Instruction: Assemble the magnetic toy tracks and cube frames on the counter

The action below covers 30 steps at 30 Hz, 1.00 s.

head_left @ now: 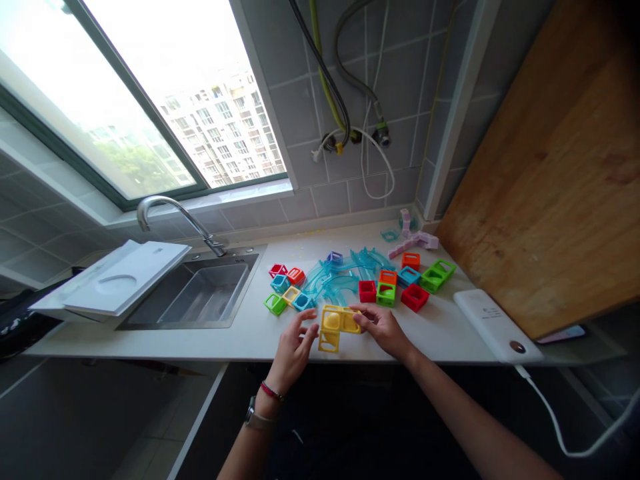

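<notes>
A cluster of yellow open-frame plastic cubes [334, 325] sits at the counter's front edge. My left hand [295, 350] rests at its left side, fingers spread and touching the cubes. My right hand [384, 328] pinches the cluster's right end with thumb and fingers. Behind it lie clear blue curved track pieces [345, 277] and loose cubes: red [415, 297], green [385, 294], orange [387, 277], blue [280, 283].
A steel sink [200, 293] with a tap [173, 213] lies to the left, a white board [123, 277] across its edge. A white power bank [495, 327] with cable lies on the right, below a wooden board [560, 173]. Pink pieces [415, 241] sit at the wall.
</notes>
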Tool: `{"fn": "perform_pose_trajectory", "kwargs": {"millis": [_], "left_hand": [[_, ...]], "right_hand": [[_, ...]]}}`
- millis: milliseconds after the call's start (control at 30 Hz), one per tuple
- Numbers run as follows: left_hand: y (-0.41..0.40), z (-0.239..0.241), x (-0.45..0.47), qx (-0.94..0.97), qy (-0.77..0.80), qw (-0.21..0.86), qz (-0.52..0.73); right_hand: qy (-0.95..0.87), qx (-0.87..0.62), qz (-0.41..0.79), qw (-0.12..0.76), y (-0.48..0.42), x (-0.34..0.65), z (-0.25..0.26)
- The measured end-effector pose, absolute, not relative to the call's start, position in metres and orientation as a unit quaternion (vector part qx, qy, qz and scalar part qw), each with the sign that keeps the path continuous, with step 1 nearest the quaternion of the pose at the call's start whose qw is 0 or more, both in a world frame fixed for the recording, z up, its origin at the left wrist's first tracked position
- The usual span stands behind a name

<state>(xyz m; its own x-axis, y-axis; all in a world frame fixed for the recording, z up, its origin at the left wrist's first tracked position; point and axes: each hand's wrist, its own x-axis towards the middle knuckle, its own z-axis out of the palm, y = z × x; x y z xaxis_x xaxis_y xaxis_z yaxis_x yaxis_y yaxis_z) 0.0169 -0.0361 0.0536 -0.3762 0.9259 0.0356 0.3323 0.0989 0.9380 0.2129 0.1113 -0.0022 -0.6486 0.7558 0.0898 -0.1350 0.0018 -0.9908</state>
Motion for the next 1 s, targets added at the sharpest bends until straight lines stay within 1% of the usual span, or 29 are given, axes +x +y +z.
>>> {"fn": "perform_pose_trajectory", "kwargs": {"millis": [100, 200, 267, 333, 400, 600, 700, 800, 1000], "left_hand": [[-0.035, 0.073, -0.016, 0.559, 0.71, 0.174, 0.391], [-0.018, 0.084, -0.056, 0.651, 0.715, 0.023, 0.253], [-0.003, 0.083, -0.08, 0.705, 0.691, -0.018, 0.162], [0.011, 0.078, -0.098, 0.745, 0.66, -0.026, 0.098], [0.022, 0.072, -0.109, 0.772, 0.632, -0.024, 0.063], [0.034, 0.07, -0.119, 0.808, 0.588, -0.008, 0.023], [0.034, 0.07, -0.122, 0.809, 0.587, 0.008, 0.015], [0.034, 0.07, -0.126, 0.804, 0.595, 0.001, 0.017], [0.031, 0.078, -0.134, 0.779, 0.621, -0.03, 0.077]], "right_hand": [[-0.592, -0.262, 0.68, 0.345, 0.112, 0.213, 0.001], [-0.598, -0.265, 0.676, 0.339, 0.111, 0.213, 0.003], [-0.619, -0.26, 0.666, 0.325, 0.111, 0.213, 0.002], [-0.637, -0.256, 0.657, 0.312, 0.11, 0.213, 0.0], [-0.648, -0.255, 0.649, 0.307, 0.11, 0.213, -0.003], [-0.653, -0.251, 0.645, 0.309, 0.109, 0.212, -0.006], [-0.655, -0.251, 0.643, 0.308, 0.109, 0.212, -0.004], [-0.656, -0.251, 0.643, 0.306, 0.109, 0.212, -0.003], [-0.653, -0.253, 0.645, 0.306, 0.109, 0.212, -0.001]]}}
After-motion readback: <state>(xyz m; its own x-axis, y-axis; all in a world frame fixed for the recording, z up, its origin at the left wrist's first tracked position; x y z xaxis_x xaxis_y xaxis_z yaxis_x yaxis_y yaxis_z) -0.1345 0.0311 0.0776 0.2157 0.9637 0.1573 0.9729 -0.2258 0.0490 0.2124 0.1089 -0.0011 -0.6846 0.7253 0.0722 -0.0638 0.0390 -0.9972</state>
